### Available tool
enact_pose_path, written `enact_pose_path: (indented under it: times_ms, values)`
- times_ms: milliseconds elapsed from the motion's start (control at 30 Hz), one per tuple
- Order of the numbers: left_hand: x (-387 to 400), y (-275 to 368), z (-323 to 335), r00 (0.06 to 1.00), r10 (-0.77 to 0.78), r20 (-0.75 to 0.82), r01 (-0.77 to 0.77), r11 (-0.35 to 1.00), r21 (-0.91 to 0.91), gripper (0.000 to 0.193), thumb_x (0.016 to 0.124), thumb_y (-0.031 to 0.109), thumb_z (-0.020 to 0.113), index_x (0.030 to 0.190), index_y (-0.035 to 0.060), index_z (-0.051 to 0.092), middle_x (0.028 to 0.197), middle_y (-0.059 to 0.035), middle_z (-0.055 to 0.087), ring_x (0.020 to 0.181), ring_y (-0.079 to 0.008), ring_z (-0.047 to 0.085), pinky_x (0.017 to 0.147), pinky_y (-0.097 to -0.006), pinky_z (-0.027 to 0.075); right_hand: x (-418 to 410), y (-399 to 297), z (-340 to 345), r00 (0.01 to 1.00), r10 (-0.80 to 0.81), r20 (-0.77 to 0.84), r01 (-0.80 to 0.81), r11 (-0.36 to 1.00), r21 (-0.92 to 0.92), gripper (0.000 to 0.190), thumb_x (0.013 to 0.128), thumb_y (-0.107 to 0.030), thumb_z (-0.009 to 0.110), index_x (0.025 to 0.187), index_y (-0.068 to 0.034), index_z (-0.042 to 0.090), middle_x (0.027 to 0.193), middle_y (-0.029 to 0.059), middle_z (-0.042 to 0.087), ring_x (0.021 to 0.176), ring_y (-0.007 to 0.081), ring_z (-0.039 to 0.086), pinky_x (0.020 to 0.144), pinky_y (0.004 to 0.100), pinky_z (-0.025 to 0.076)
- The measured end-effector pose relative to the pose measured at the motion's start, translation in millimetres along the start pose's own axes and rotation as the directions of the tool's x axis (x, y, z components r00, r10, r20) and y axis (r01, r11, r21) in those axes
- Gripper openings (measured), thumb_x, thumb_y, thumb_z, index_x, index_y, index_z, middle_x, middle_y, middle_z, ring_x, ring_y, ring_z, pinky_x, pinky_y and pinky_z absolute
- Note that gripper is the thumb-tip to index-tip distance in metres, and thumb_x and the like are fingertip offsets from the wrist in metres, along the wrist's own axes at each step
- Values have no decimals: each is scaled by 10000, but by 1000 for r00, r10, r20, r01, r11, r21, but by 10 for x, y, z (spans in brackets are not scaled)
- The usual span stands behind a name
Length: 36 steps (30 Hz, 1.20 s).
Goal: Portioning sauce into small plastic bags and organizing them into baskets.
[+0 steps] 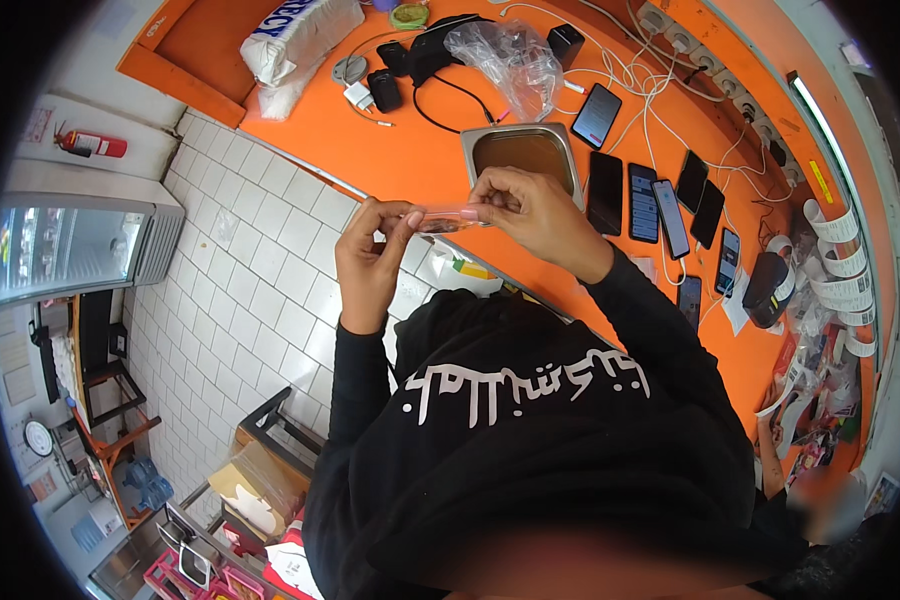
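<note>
Between my two hands a small clear plastic pouch (444,224) is stretched flat, with something dark inside that I cannot make out. My left hand (376,251) pinches its left end between thumb and fingers. At the other end, my right hand (529,211) grips the edge with its fingertips. Just beyond the right hand sits a square metal pan (560,137) holding brown liquid or sauce, on an orange counter (420,150). The pouch is held up near the counter's front edge, and the right hand covers part of the pan.
Several smartphones (643,202) lie right of the pan, among white charging cables (649,97). A crumpled plastic bag (506,67), black chargers (385,90) and a white packed bundle (296,45) are farther back. Another person's arm (771,454) reaches in at right. Tiled floor (247,225) lies left.
</note>
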<state>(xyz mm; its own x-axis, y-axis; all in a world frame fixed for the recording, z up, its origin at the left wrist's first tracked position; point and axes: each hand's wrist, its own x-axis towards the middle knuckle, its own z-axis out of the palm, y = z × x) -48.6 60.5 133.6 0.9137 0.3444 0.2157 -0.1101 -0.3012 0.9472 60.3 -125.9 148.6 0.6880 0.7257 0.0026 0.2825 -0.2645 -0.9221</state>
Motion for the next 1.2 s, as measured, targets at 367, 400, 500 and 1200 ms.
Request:
enact_pose_path:
  times_ms: [367,400,500,1200]
  values:
    - [-3,-235,-66,951,-2,311,-89,956,279,69,826,32,639,889,18,616,741,-78,539,519,-150,471,468,-267,356,41,227,392,978,-202,48,206,969,-138,133,840,-128,645,878,-6,606,761,97,578,731,243,573,662,353,453]
    - [15,-264,-38,945,8,328,-106,953,282,60,832,24,632,888,23,611,762,-88,555,537,-182,505,480,-285,386,44,275,425,982,-185,28,187,972,-140,133,840,-128,645,878,-6,606,761,97,578,731,243,573,662,353,453]
    - [17,-558,43,952,111,286,-202,929,312,66,842,15,618,906,28,607,770,-92,558,577,-202,551,505,-298,420,14,476,573,998,-55,16,56,993,-101,153,849,-153,635,920,-21,607,803,101,579,761,269,575,685,359,462]
    - [-130,-547,1087,964,264,-43,-230,901,369,212,945,24,499,1152,-4,538,1136,-108,538,780,-137,546,557,-240,422,-2512,2687,-328,275,431,-859,-863,505,-23,587,724,-352,750,1120,12,514,989,193,604,947,351,589,790,434,496]
